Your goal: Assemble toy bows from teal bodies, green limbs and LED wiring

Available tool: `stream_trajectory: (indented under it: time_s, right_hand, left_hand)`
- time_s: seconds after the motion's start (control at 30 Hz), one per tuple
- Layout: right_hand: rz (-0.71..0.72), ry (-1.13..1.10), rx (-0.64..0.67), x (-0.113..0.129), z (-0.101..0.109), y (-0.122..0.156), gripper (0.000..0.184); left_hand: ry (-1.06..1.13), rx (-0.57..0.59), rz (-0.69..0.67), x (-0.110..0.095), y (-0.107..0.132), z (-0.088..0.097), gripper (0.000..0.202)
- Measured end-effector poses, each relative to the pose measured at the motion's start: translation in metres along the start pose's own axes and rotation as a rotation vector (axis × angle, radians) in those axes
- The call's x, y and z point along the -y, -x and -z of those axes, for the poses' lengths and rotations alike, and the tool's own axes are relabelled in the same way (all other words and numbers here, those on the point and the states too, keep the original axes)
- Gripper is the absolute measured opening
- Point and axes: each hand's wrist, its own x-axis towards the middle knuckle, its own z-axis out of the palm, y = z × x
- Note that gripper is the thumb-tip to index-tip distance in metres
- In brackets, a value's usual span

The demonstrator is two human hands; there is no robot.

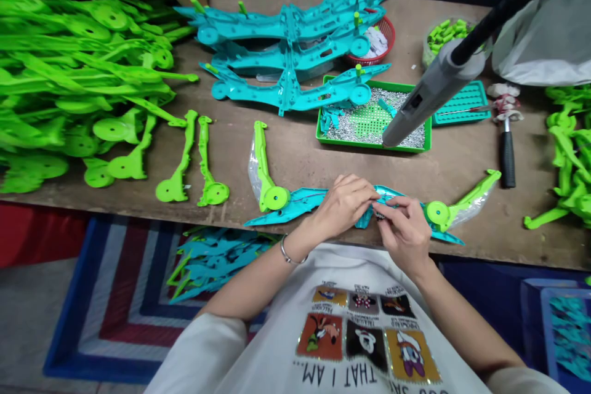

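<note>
Along the table edge in front of me lies a long turquoise plastic part [302,203], with a lime-green arm [276,197] at its left end and another lime-green arm [438,214] at its right. Transparent pieces are attached to both arms. My left hand [344,202] rests over the middle of the turquoise part, its fingers pressed together near the raised centre; what they pinch is hidden. Close beside it, my right hand [407,231] is closed around a small cluster of silvery screws [379,215], its thumb and fingertips almost meeting my left fingertips.
A grey power screwdriver [425,95] hangs over a green tray [373,146] of small metal screws. Stacked turquoise parts [258,95] lie behind. Green arms [83,74] pile up left. At right are a hammer [506,157] and a teal tray [462,104].
</note>
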Motion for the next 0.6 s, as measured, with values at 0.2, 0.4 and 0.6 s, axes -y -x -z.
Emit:
stream_trajectory:
  time_s: [0.2,0.4,0.6]
  right_hand:
    - [0.064,0.058,-0.028,-0.008,-0.004,0.001,0.039]
    - [0.093,-0.011,-0.05,-0.015,-0.01,-0.006,0.036]
    - [-0.033,-0.116,0.169,-0.024,0.007,-0.038,0.018]
  left_hand:
    - [-0.081,-0.085,0.042,-0.004,0.009,-0.008,0.019]
    - [-0.11,-0.177,0.092,-0.01,0.017,-0.011,0.014]
    - [-0.099,-0.219,0.124,-0.015,0.019,-0.017,0.012]
